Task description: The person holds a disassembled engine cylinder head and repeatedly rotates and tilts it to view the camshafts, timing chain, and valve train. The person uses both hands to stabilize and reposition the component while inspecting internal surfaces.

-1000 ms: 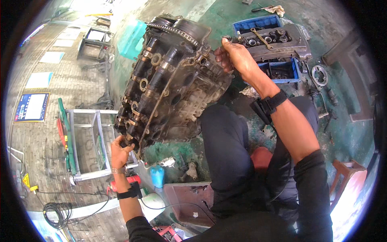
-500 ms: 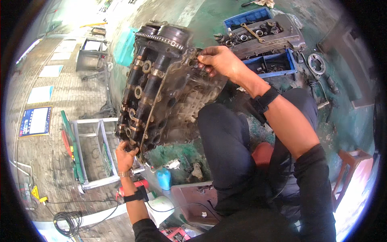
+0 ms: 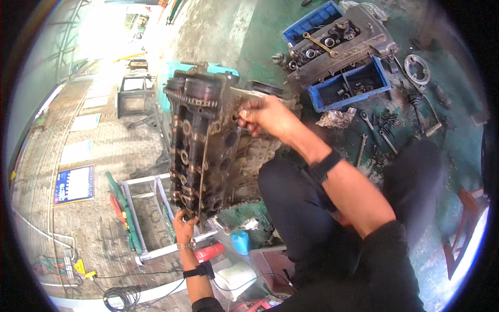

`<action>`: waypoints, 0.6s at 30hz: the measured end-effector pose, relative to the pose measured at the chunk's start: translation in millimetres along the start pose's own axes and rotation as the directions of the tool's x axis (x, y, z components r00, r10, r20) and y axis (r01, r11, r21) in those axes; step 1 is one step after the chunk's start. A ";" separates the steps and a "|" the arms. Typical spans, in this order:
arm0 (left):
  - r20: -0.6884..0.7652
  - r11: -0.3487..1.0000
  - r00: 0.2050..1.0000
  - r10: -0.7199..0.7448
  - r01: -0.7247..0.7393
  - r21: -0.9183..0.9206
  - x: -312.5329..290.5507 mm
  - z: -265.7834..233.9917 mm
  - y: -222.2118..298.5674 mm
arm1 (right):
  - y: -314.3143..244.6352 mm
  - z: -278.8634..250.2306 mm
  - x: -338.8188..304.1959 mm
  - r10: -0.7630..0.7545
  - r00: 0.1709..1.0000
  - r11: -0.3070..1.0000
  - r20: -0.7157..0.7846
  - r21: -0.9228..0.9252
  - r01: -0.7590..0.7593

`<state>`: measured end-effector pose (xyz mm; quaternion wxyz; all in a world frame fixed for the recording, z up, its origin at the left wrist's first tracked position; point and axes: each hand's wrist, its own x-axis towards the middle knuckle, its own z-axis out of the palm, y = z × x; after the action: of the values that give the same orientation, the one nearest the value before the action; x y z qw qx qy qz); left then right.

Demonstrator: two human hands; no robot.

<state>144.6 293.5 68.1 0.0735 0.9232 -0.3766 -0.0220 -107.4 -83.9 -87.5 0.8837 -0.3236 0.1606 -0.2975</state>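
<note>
Both my hands are on a dark, oily cylinder head [image 3: 218,166], which stands tilted in the middle, its two camshafts facing left. Camshaft sprockets with a timing chain [image 3: 192,100] sit at its far end. My left hand [image 3: 185,229] is closed round its near lower end. The fingers of my right hand [image 3: 267,119] are bent onto its far right side, beside the sprockets. Behind it, on the right, is a lighter metal engine block [image 3: 254,171], partly hidden by the head and my right arm. Whether the two touch, I cannot tell.
At the far right lie a valve cover [image 3: 358,39] with a wrench [image 3: 319,44] on it, and a blue parts tray [image 3: 358,86]. Spanners and bolts [image 3: 387,120] are on the green floor. A metal frame [image 3: 156,218], red cylinder [image 3: 209,252] and blue bottle [image 3: 240,242] stand near left.
My view has shifted. The cylinder head's sprocket end and my right hand have come nearer to me. My right knee has moved outward, and spanners and bolts beside it now show.
</note>
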 end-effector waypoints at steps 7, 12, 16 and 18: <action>0.058 0.997 0.997 -0.059 0.055 0.063 0.2 -4.8 -11.1 | 8.4 -0.3 -5.5 -0.002 0.997 0.988 0.077 0.151 -0.010; 0.095 0.981 0.979 -0.178 0.185 -0.062 -1.1 -8.8 -22.9 | 10.4 0.8 -5.5 0.072 0.982 0.957 0.174 0.266 -0.118; 0.108 0.944 0.961 -0.253 0.270 -0.189 -4.7 -10.1 -24.1 | 15.7 4.8 -4.0 0.072 0.972 0.908 0.224 0.389 -0.157; 0.150 0.911 0.950 -0.275 0.307 -0.275 -5.2 -9.6 -16.6 | 17.5 6.9 -3.8 0.110 0.963 0.851 0.247 0.478 -0.219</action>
<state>153.3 309.9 75.0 0.1858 0.9450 -0.2307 -0.1387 -99.7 -67.4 -93.8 0.9714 -0.0979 0.0108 -0.2160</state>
